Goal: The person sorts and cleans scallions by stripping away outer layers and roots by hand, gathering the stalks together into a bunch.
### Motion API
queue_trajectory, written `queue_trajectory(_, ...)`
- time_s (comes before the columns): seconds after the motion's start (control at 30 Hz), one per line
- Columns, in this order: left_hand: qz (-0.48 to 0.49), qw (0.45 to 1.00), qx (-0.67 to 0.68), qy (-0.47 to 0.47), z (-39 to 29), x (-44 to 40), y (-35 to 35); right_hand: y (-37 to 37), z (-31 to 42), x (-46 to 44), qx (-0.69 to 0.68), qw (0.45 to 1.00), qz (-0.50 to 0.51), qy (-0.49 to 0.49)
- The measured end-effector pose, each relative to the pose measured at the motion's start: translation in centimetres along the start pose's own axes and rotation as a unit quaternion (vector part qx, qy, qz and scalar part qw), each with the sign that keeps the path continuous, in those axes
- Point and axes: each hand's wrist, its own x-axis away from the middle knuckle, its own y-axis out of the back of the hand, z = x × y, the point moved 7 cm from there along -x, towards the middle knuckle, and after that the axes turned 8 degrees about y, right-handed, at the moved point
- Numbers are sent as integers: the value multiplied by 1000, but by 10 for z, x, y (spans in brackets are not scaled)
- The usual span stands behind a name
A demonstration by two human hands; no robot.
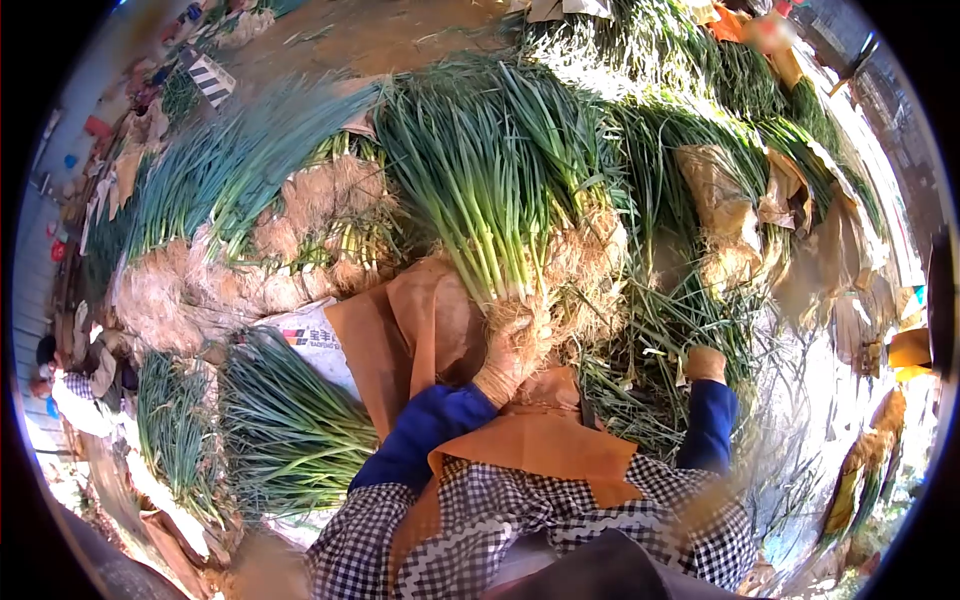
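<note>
My left hand [515, 350] is closed around the root end of a bunch of green onions [480, 200]. Their pale stems and long green leaves fan out away from me. Right beside this hand, more green onions with shaggy tan roots [590, 255] lie against the bunch. My right hand [705, 363], at the end of a blue sleeve, is lowered over loose green leaves [640, 370]. Its fingers are hidden, so whether it holds anything does not show. An orange-brown apron sheet [535, 440] covers my lap below the left hand.
Root-on bundles [330, 210] lie in rows at the left, with another green pile [290, 420] nearer me. Paper-wrapped bundles [720, 200] stand at the right. A striped block [211, 80] sits at the back left. Another person [85, 385] is at the far left edge.
</note>
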Motion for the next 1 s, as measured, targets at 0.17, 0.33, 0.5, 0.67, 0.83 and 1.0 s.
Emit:
queue_trajectory(0.17, 87, 992, 27, 82, 5, 5, -3, 85, 164, -65, -423, 865, -184, 198)
queue_trajectory(0.33, 99, 993, -2, 70, 0, 11, -18, 104, 277, -127, -699, 653, -93, 276)
queue_trajectory(0.5, 115, 991, 17, 59, 0, 10, -6, 72, 248, -112, -734, 626, -181, 191)
queue_trajectory(0.67, 83, 993, 14, 81, 1, 11, 1, 103, 135, -78, -643, 660, -389, -18)
queue_trajectory(0.83, 119, 989, 16, 88, 1, 8, -7, 128, 186, -126, -700, 639, -304, 98)
queue_trajectory(1.0, 44, 997, -7, 62, 0, 12, -15, 90, 260, -103, -710, 678, -38, 187)
